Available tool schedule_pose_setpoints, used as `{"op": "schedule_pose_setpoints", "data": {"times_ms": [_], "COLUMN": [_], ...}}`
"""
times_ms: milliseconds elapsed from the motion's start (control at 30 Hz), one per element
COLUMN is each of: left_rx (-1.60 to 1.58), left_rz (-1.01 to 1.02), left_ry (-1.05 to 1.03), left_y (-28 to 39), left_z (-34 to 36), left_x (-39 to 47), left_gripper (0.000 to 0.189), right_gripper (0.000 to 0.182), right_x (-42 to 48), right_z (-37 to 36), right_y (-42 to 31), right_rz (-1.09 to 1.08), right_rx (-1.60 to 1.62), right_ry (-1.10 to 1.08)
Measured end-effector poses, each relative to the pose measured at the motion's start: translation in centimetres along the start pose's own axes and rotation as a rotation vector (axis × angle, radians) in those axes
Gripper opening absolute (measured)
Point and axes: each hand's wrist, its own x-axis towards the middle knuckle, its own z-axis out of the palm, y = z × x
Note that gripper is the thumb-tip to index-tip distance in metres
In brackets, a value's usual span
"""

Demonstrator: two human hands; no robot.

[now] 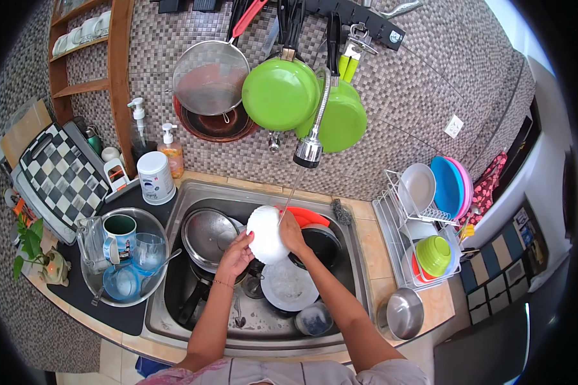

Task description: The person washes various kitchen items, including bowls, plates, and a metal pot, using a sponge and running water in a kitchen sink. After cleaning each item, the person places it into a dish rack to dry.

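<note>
Over the sink I hold a white dish with a scalloped edge point(268, 236) in both hands. My left hand point(236, 257) grips its left rim, the thumb on its face. At the right rim is my right hand point(291, 233), its fingers partly hidden by the dish. A thin stream of water runs from the chrome flexible faucet point(309, 149) onto the dish. Below it in the stainless steel sink point(265, 332) lie a grey-white round plate point(290, 284), a metal lid point(209, 236), a dark pan point(320, 248), a red item point(308, 215) and a glass point(314, 318).
Left of the sink, a steel bowl point(89, 286) holds mugs and glasses. A white tub point(155, 178) and a soap bottle point(171, 151) stand behind it. A loaded wire dish rack point(390, 236) and a steel pot point(404, 313) stand at right. Green pans point(280, 94) hang behind the faucet.
</note>
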Motion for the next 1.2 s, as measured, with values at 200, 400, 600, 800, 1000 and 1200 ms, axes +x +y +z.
{"op": "schedule_pose_setpoints", "data": {"times_ms": [200,400,600,800,1000,1200], "left_rx": [0.042,0.098,0.096,0.023,-0.174,-0.026], "left_rz": [-0.004,-0.027,-0.056,-0.051,-0.005,0.025], "left_ry": [-0.033,-0.042,-0.048,-0.023,0.049,0.028], "left_y": [-0.9,-1.2,-1.0,-1.5,-2.2,-2.2], "left_z": [-0.6,-0.2,0.1,-0.1,-1.3,-1.4], "left_x": [0.2,0.2,-0.2,0.2,1.2,0.9], "left_gripper": [0.032,0.041,0.04,0.042,0.032,0.025], "right_gripper": [0.042,0.037,0.04,0.043,0.046,0.058], "right_x": [-1.9,2.0,-0.8,0.7,-4.2,-6.3], "right_z": [1.4,-0.9,0.8,-1.0,2.7,3.3], "right_y": [-5.2,-1.4,-5.0,1.0,1.2,-6.1], "right_rz": [-0.275,0.107,-0.415,0.027,0.134,-0.029], "right_rx": [-0.559,-0.253,-0.537,0.085,0.188,-0.489], "right_ry": [0.054,-0.127,0.004,-0.056,0.415,0.194]}}
